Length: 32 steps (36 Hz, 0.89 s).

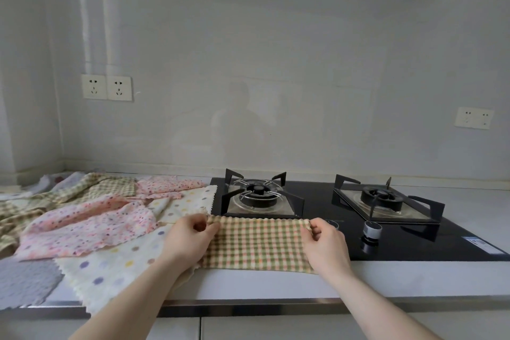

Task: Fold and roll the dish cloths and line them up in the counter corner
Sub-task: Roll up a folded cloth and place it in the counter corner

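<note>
Checked green-and-cream cloth (256, 243) lies in front of me, spread half on the white surface (414, 276) and half over the near edge of the black glass hob (317, 201). My left hand (187, 240) pinches its far-left corner between thumb and fingers, and my right hand (323, 240) pinches the far-right corner the same way, so both grip the far edge, which looks doubled over. I judge this to be the fold step on the first cloth: nothing is rolled yet, and the counter corner (55, 174) at the far left has no rolls in it.

That corner is where trouble starts. A loose heap covers it: pink floral cloths (91, 223), a cream polka-dot cloth (110, 262), more checked ones (82, 188) and a grey cloth (24, 281) near the front edge. Any roll I set there would sit on crumpled fabric and tip or unwind, unless the heap is moved first.

Closer in, the checked cloth touches the polka-dot one under my left wrist, so pulling the fold toward me may drag that neighbour along. The far edge lies just beside the left burner grate (259, 196) and near the control knob (371, 229); a careless lift could snag a pan support. If my two pinches travel unevenly, the fold will skew and the roll will cone. The polka-dot cloth also overhangs the front edge and could slide off.
</note>
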Each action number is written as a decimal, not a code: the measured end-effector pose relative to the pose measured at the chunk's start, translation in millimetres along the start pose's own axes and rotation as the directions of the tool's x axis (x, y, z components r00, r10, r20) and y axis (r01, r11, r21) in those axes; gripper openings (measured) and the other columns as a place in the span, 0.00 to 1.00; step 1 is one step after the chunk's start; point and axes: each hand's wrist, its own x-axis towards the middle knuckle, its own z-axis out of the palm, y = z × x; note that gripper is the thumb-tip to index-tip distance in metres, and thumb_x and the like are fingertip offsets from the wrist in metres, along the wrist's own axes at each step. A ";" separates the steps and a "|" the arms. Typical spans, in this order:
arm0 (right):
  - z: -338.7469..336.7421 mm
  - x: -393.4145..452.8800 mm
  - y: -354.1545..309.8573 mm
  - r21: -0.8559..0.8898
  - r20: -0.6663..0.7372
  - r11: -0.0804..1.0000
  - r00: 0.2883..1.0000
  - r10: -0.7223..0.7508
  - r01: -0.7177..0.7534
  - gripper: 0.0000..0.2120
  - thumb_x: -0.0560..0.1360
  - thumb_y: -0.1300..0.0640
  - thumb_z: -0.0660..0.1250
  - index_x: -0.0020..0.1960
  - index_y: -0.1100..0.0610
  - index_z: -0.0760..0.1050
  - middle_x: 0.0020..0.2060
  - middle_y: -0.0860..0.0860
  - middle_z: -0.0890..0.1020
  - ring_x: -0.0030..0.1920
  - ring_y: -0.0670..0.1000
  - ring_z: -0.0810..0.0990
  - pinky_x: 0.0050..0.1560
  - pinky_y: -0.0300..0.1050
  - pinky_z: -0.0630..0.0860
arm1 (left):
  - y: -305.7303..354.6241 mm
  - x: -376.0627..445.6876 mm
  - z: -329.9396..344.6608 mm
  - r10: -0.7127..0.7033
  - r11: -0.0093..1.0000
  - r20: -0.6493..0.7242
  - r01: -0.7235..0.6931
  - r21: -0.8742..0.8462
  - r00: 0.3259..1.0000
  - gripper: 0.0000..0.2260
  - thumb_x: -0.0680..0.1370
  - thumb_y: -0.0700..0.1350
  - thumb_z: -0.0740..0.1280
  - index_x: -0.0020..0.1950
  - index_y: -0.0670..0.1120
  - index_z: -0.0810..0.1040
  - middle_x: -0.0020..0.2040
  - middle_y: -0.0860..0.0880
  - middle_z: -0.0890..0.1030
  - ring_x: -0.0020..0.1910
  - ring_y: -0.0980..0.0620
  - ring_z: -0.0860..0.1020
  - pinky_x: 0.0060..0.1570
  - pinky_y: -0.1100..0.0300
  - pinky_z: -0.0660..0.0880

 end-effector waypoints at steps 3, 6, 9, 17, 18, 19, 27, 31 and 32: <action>-1.7 -0.2 -0.2 0.032 -0.004 0.999 1.000 0.028 -0.028 0.11 0.80 0.53 0.66 0.39 0.52 0.74 0.30 0.46 0.81 0.34 0.46 0.79 0.34 0.46 0.72 | 0.4 -0.9 -0.2 0.007 1.000 -0.016 -0.007 -0.022 1.000 0.10 0.79 0.54 0.69 0.40 0.54 0.83 0.35 0.57 0.84 0.38 0.58 0.82 0.38 0.60 0.75; -1.8 0.5 -0.9 0.043 -0.001 0.998 0.999 0.038 -0.038 0.13 0.81 0.51 0.66 0.38 0.53 0.73 0.27 0.48 0.79 0.31 0.49 0.76 0.34 0.48 0.72 | -0.9 1.1 -0.8 0.006 1.000 -0.035 -0.007 -0.014 0.999 0.11 0.79 0.55 0.69 0.40 0.53 0.84 0.35 0.57 0.85 0.37 0.58 0.82 0.41 0.57 0.79; -3.7 3.0 -2.1 0.062 0.016 0.996 0.998 0.061 -0.062 0.13 0.80 0.51 0.66 0.38 0.54 0.74 0.26 0.48 0.79 0.28 0.46 0.75 0.31 0.43 0.70 | 1.3 0.3 -1.4 0.012 1.000 -0.031 -0.011 0.029 0.999 0.11 0.79 0.56 0.70 0.39 0.54 0.83 0.35 0.57 0.84 0.36 0.59 0.82 0.38 0.59 0.78; -28.9 22.3 -29.4 0.039 0.109 0.990 0.985 0.134 -0.139 0.13 0.78 0.48 0.70 0.38 0.53 0.81 0.33 0.48 0.84 0.39 0.48 0.81 0.32 0.39 0.72 | 5.0 -4.9 -6.2 -0.015 1.000 0.030 0.014 0.026 0.999 0.11 0.80 0.56 0.66 0.44 0.53 0.83 0.40 0.56 0.85 0.40 0.58 0.82 0.46 0.56 0.81; -32.6 25.0 -33.8 0.025 0.124 0.988 0.981 0.151 -0.155 0.13 0.77 0.48 0.70 0.38 0.53 0.81 0.33 0.49 0.84 0.38 0.48 0.80 0.31 0.39 0.70 | 4.1 -4.9 -6.7 -0.018 1.000 0.029 0.018 0.016 0.999 0.10 0.80 0.56 0.66 0.44 0.53 0.83 0.40 0.56 0.85 0.40 0.58 0.82 0.46 0.56 0.80; -36.1 28.1 -38.8 0.016 0.138 0.985 0.976 0.167 -0.170 0.13 0.77 0.48 0.70 0.38 0.54 0.81 0.33 0.49 0.83 0.38 0.47 0.80 0.31 0.39 0.70 | 3.4 -4.8 -6.6 -0.021 1.000 0.026 0.021 0.004 0.999 0.10 0.80 0.56 0.66 0.44 0.53 0.83 0.39 0.56 0.85 0.40 0.58 0.82 0.45 0.57 0.80; -44.1 39.3 -80.2 0.052 0.232 0.972 0.950 0.210 -0.227 0.10 0.73 0.49 0.72 0.37 0.55 0.84 0.36 0.50 0.84 0.37 0.49 0.82 0.32 0.38 0.72 | 2.1 -4.9 -7.2 -0.025 1.000 0.019 0.026 -0.012 0.999 0.09 0.80 0.56 0.67 0.44 0.55 0.83 0.38 0.57 0.85 0.37 0.61 0.82 0.37 0.64 0.77; -33.7 34.1 -102.6 0.086 0.299 0.970 0.934 0.194 -0.229 0.12 0.73 0.50 0.72 0.38 0.57 0.83 0.34 0.50 0.84 0.34 0.49 0.81 0.29 0.37 0.73 | 1.6 -4.5 -6.4 -0.030 0.998 0.022 0.031 -0.056 0.999 0.12 0.81 0.57 0.64 0.49 0.54 0.84 0.41 0.57 0.85 0.41 0.60 0.82 0.41 0.63 0.77; -30.2 32.0 -107.7 0.094 0.311 0.970 0.932 0.187 -0.226 0.12 0.73 0.49 0.72 0.39 0.58 0.84 0.35 0.51 0.84 0.35 0.49 0.82 0.28 0.37 0.74 | 1.0 -4.0 -6.2 -0.034 0.996 0.017 0.036 -0.076 0.999 0.13 0.82 0.57 0.63 0.51 0.54 0.85 0.44 0.58 0.85 0.44 0.60 0.81 0.44 0.62 0.76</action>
